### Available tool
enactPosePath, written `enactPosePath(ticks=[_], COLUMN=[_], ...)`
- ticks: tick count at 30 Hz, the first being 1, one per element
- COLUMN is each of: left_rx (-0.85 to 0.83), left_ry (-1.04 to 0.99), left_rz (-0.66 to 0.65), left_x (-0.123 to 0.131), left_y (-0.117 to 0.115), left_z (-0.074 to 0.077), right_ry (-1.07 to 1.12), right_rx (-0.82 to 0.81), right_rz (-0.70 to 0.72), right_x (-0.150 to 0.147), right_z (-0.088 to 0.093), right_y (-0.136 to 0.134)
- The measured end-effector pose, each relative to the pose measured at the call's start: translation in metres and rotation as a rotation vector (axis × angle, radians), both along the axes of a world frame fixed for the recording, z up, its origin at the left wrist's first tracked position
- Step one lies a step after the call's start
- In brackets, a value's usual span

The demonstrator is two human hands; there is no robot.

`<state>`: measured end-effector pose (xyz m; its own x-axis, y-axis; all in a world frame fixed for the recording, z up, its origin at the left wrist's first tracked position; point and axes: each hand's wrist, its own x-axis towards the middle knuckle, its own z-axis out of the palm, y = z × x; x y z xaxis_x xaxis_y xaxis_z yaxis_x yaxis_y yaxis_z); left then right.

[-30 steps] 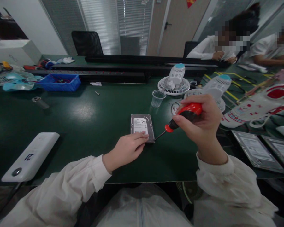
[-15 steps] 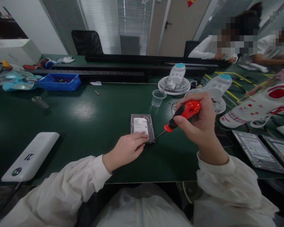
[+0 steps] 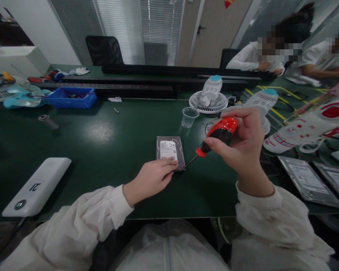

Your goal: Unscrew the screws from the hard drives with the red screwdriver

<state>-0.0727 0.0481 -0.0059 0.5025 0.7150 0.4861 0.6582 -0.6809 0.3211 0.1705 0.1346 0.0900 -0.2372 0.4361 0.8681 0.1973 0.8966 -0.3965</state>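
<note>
A hard drive (image 3: 166,146) with a white label lies flat on the green table. Across its near end rests my left hand (image 3: 154,176), fingers together and holding it down; part of the label is hidden beneath them. My right hand (image 3: 243,141) is closed round the handle of a red and black screwdriver (image 3: 220,132). The tool leans down to the left, its thin shaft reaching the near right corner of the drive. Whether the tip sits in a screw is too small to tell.
A clear plastic cup (image 3: 189,117) stands beyond the drive, by white fan parts (image 3: 208,102). More hard drives (image 3: 307,181) lie at right near a white bottle (image 3: 299,130). At left are a white power bank (image 3: 41,184), a metal cylinder (image 3: 48,122) and a blue bin (image 3: 72,98).
The screwdriver's handle has turned in my right hand, and the fingers have shifted round it. The shaft still meets the same corner. My left hand and the drive stay put.
</note>
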Motion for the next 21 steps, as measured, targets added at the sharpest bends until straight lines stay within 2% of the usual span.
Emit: enactPosePath(ticks=[6, 9, 11, 16, 18, 21], left_rx=[0.014, 0.005, 0.001, 0.012, 0.018, 0.021], left_ry=[-0.004, -0.004, -0.005, -0.006, -0.007, -0.009], left_rz=[-0.002, 0.0, 0.0, -0.002, -0.004, -0.006], left_x=[0.0002, 0.0, -0.0001, 0.0002, 0.0003, 0.0003], left_y=[-0.0004, -0.0002, -0.0001, 0.0004, 0.0005, 0.0007], left_z=[-0.0003, -0.0012, -0.0018, -0.0021, -0.0019, -0.0016], right_ry=[-0.106, -0.109, -0.119, -0.104, -0.076, 0.009], right_rx=[0.168, 0.198, 0.142, -0.138, -0.116, -0.007], right_rz=[-0.105, -0.136, -0.088, 0.197, 0.203, 0.129], right_x=[0.0022, 0.0039, 0.0054, 0.0075, 0.0057, 0.0006], right_z=[0.0059, 0.0066, 0.0054, 0.0026, 0.0029, 0.0041], right_y=[-0.0027, -0.0035, -0.0039, -0.0053, -0.0048, -0.003])
